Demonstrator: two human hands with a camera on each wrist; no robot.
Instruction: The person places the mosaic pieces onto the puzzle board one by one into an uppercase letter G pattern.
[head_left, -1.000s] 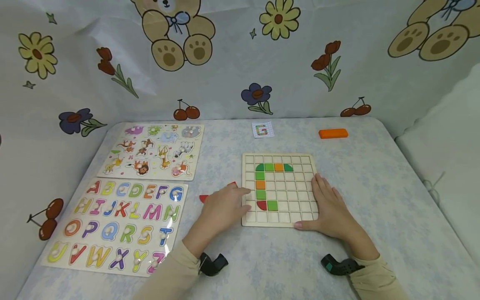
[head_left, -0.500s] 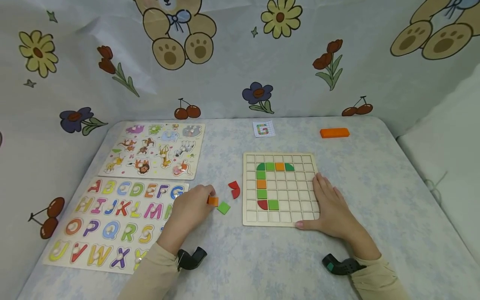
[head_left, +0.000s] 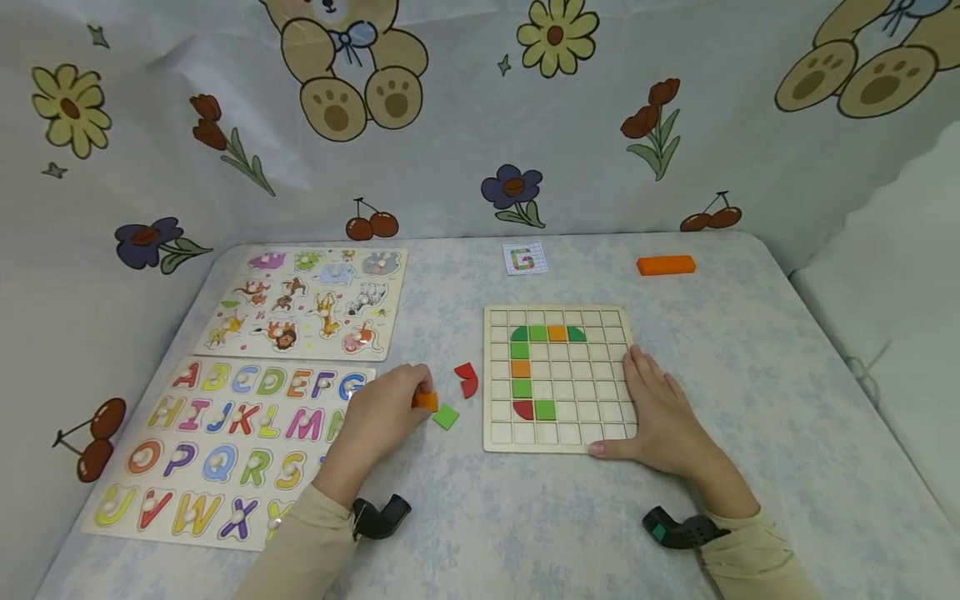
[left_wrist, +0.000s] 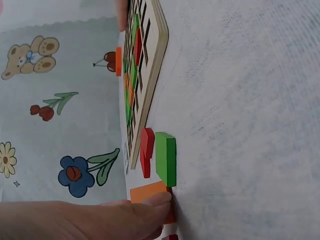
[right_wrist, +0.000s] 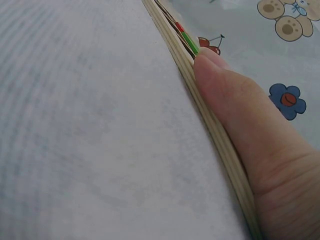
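Note:
My left hand [head_left: 382, 412] pinches an orange square tile [head_left: 426, 402] left of the gridded wooden board [head_left: 555, 450]. Beside that tile lie a loose green square tile [head_left: 446, 417] and two red curved pieces [head_left: 467, 381]. In the left wrist view, a fingertip lies on the orange tile [left_wrist: 147, 191], close to the green tile [left_wrist: 166, 159]; a bit of red shows under the hand. My right hand [head_left: 663, 417] rests along the board's right edge, fingers extended, thumb at the front edge. Green, orange and red pieces on the grid form a C-like outline [head_left: 521, 369].
A small pattern card [head_left: 526, 259] lies behind the board, and an orange bar [head_left: 666, 265] at the back right. An alphabet puzzle board [head_left: 247, 492] and an animal puzzle board [head_left: 345, 279] take up the left side, the former partly under my left arm.
My left hand has moved left from the board's left edge to the loose pieces and now pinches the orange tile. The green tile and red pieces have come into view. My right hand stays put.

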